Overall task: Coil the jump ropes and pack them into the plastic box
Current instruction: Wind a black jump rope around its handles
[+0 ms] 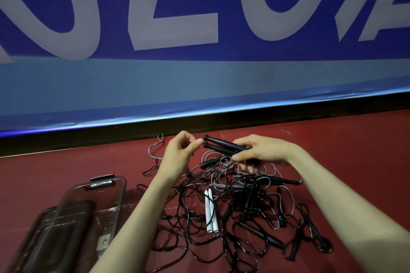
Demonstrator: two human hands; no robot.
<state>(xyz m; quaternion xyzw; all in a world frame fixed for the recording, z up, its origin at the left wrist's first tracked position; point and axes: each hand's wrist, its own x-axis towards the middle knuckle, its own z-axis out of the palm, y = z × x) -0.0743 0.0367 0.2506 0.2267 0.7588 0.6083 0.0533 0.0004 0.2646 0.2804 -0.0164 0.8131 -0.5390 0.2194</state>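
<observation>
black handles [224, 147] lay paired in the right hand [261, 150], clamped together, likely to start a coil. the left hand [180, 149] pinched their tips. ropes [233, 206] sat tangled beside the empty box [93, 206].

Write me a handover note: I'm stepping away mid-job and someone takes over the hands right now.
Right hand grips two black handles side by side above the pile.
Left hand pinches at the handles' cord end.
Tangled jump ropes, including a white-handled pair, lie on the red floor.
Plastic box sits open at left, its lid beside it; no ropes in it.
Done: nothing packed. Left: coil every rope and box it.
</observation>
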